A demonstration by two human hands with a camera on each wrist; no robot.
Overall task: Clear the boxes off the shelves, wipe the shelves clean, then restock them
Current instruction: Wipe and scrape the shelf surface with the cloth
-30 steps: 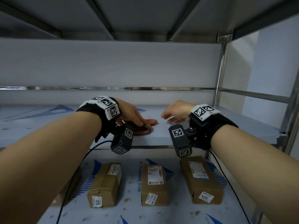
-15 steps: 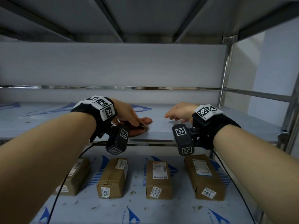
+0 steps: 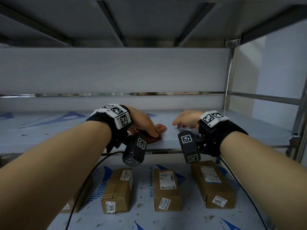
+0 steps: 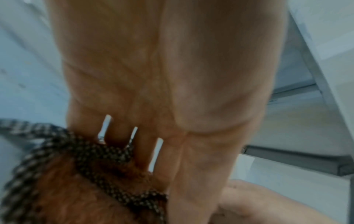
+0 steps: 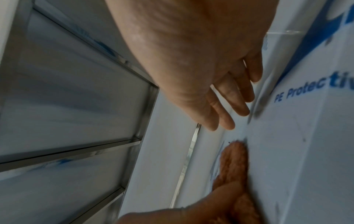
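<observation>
Fuzzy orange cloth (image 3: 155, 132) with a speckled woven edge lies on the film-covered shelf (image 3: 216, 130), left hand (image 3: 144, 123) fingers flat on it; right hand (image 3: 186, 118) fingers loosely apart, touching the film.

Left hand (image 3: 146, 123) flat; right hand (image 3: 186, 119) loosely extended.

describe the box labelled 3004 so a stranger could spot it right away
Look at the lower shelf, under the hands, where brown boxes lie in a row. The 3004 box is the rightmost, angled slightly, with a white sticker reading 3004 on its near end.
</observation>
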